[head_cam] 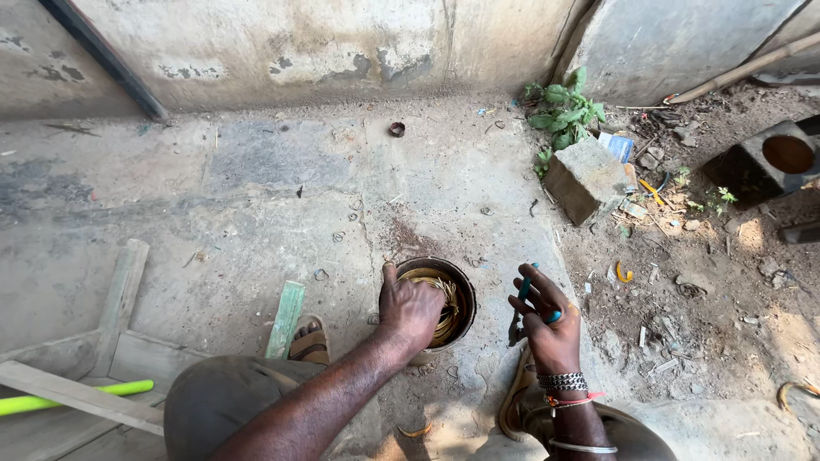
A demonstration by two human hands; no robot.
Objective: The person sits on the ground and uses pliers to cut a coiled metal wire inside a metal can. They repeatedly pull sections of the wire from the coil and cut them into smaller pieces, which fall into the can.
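Nearest: knees bent, sandalled feet flat on the concrete floor (256, 196), a squat keeping the work close. Left hand (410, 309) reaching into the round tin (462, 294) just ahead, fingers curled down among the coiled yellowish strips (431, 277), apparently picking at one; actual grip hidden. Right hand (547, 320) raised just beside the tin, fingers closed round the blue-handled pliers (530, 294), jaws pointing down, held ready. Farther right: grey stone block (585, 177), green weed (564, 107). Farthest: stained wall (299, 43).
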